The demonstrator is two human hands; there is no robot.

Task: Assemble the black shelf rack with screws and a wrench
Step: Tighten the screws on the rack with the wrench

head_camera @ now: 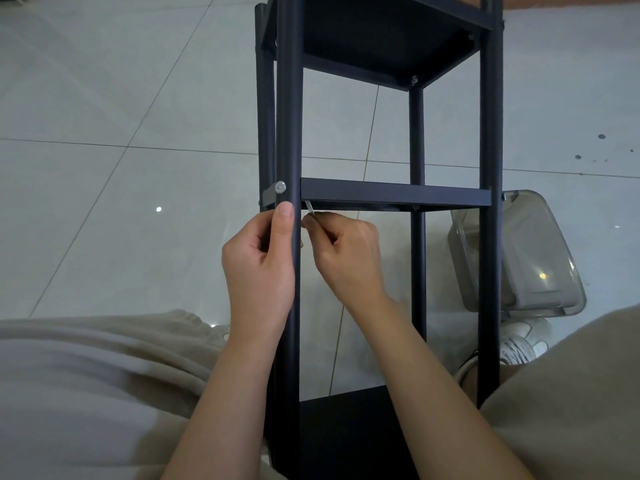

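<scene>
Trousers: loose beige fabric trousers [86,375] cover both legs, one on either side of the landmark, the round black metal front left post [289,98].
Rack: the tall black metal shelf rack [488,133] sits between the knees. The post is its nearest left upright.
Lowest shelf: a flat black shelf panel [346,434] lies just right of the post's lower end.
Sneaker: a white laced sneaker [519,344] is well to the right of the post, beside the rack's right upright.
Left hand: the left hand [259,265] is wrapped around the post, with the thumb lying straight up its front.
Right hand: the right hand [346,251] is just right of the post, its fingertips pinched closed on the wrench.
Wrench: a thin silver metal wrench [309,208] slants up from those fingertips, close beside the post. Its tip goes under the middle rail, possibly into a fastener, though that spot is hidden.
Screw: a round silver flat-headed screw [280,187] sits in the post, just above the left thumb tip.
Middle rail: a flat black horizontal shelf rail [394,194] runs right from the post at screw height.
Container: a translucent grey plastic lidded box [530,258] lies on the floor, well to the right of the post and beyond the rack's right upright.
Upper shelf: a black square shelf tray [381,39] joins the post farther along.
Floor: pale glossy floor tiles [138,98] spread out to the left of the post.
</scene>
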